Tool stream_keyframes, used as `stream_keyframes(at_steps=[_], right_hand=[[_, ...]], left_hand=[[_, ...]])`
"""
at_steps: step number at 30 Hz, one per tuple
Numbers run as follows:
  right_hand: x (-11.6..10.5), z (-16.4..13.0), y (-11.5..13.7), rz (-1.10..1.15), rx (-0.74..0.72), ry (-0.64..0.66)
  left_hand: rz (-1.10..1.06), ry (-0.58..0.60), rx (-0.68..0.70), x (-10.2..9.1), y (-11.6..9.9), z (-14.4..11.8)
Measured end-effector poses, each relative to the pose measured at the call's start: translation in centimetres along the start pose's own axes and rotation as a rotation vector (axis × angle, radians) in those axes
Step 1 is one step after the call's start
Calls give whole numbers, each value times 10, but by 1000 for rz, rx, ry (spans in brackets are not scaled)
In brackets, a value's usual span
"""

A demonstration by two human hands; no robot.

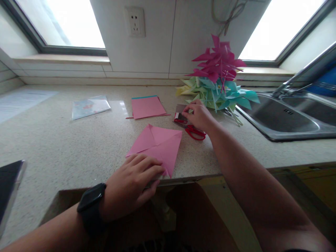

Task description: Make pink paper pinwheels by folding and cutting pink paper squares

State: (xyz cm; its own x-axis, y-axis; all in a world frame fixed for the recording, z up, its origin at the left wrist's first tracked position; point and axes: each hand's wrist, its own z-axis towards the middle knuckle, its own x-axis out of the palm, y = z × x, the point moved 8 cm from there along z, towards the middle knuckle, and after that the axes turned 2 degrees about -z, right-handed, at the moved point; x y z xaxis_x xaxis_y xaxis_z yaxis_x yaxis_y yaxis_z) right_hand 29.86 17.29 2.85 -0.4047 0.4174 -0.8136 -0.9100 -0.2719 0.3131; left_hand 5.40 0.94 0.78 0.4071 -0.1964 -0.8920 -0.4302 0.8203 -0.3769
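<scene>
A square of pink paper (165,148), with creases or cuts running from its corners, lies near the counter's front edge. My left hand (133,178) rests on its lower part, fingers stretched over the paper and the thumb lower, by the counter edge. Farther back, my right hand (201,115) is over a small flat box (180,118) with a red edge. Thumb and fingers are pinched together there; what is between them, if anything, is too small to make out. Red-handled scissors (195,133) lie just below that hand, their blades pointing toward the box.
More pink sheets (147,106) with a blue edge showing lie behind, beside a thin pink strip. A clear packet (91,106) is at left. Pink, blue and yellow-green paper pinwheels (217,63) are piled at back right, near the steel sink (283,112). A dark flat object (10,185) lies far left.
</scene>
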Motion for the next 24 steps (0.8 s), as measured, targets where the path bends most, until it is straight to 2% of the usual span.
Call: stream_keyframes(at_steps=[8,14,20,24], right_hand=[[-16,3,-2,100,28,-152],[-29,-3,-2,210,37,-198],[-31,-9,17,318,-19,-141],[-16,-12,34,429,-69,-8]], left_hand=[[3,4,-1,1,0,0],[2,-15,10,0,1,-1],[1,-10,16,0,1,0],[8,-23,22,1,1,0]])
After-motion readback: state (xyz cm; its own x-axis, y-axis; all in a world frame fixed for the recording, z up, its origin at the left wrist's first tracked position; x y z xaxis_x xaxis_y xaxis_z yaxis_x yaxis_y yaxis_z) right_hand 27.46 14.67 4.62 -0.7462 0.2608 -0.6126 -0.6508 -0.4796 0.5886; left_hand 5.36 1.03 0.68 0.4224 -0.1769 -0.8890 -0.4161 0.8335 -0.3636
